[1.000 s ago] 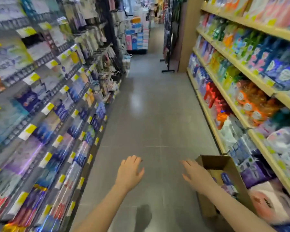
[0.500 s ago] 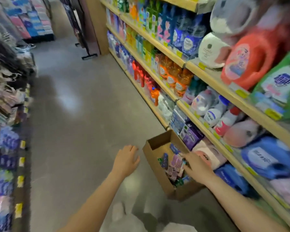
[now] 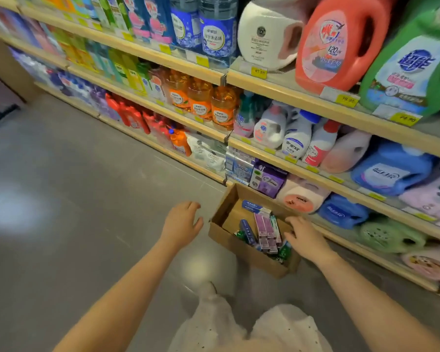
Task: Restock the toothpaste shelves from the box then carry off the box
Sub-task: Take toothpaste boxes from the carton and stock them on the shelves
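2 hands reach down for the box [image 3: 241,246] on the floor [image 3: 87,199], at 6 o'clock under the shelves [image 3: 315,174]. Left hand [image 3: 182,224] is spread, touching nothing. Right hand [image 3: 304,236] rests its fingers on the toothpaste packs [image 3: 266,231], likely to pick 1.

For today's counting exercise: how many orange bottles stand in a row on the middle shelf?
3. They stand side by side on the middle shelf: the left orange bottle, the middle one and the right one. More may be hidden behind them.
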Motion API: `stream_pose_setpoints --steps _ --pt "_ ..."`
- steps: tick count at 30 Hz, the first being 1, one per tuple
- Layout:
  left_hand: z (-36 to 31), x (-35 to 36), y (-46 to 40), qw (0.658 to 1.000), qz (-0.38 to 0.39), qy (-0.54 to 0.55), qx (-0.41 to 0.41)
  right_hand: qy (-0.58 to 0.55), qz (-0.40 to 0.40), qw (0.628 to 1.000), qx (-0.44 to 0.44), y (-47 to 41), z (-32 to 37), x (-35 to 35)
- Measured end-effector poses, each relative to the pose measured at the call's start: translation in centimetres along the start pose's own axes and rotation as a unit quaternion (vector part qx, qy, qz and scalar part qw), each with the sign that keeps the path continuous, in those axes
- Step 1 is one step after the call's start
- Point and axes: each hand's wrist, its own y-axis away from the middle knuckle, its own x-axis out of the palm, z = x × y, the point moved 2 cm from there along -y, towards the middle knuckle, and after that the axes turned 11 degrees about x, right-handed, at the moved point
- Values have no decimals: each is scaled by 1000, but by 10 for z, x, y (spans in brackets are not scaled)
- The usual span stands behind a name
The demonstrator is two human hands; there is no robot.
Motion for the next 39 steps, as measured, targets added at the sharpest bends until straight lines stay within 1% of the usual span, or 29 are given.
stream_pose_setpoints --steps 5,10,14,16,18,21,23,26,29,32,34,37,39 --pt "30 2 -49 997 51 21 47 -65 2 996 63 0 28 10" --pt "27 30 -85 989 111 51 79 -117 23 986 113 -10 18 19" --pt "34 53 -114 988 115 46 88 -115 36 985 126 -42 -1 26" --pt "44 73 -133 988 116 40 91 -113 28 986 121 -70 -8 34" --pt "57 102 -156 987 126 36 98 -113 23 986 117 -103 -16 48" --pt "77 163 -201 977 171 44 118 -121 19 984 127 -159 -32 83" --pt "89 215 -228 968 200 48 144 -122 7 983 136 -196 -46 117" --pt "108 309 -256 957 224 16 182 -139 -11 978 155 -249 -72 181" --pt "130 413 -271 930 268 -21 251 -157 -28 972 170 -299 -99 250" --pt "144 508 -282 892 311 -46 325 -154 -42 972 171 -343 -121 307" --pt "149 564 -286 860 349 -81 365 -153 -58 971 172 -369 -133 339" --pt "155 627 -286 794 415 -129 426 -165 -82 970 158 -401 -147 381" --pt "154 648 -288 775 416 -137 456 -147 -91 973 157 -421 -153 397"
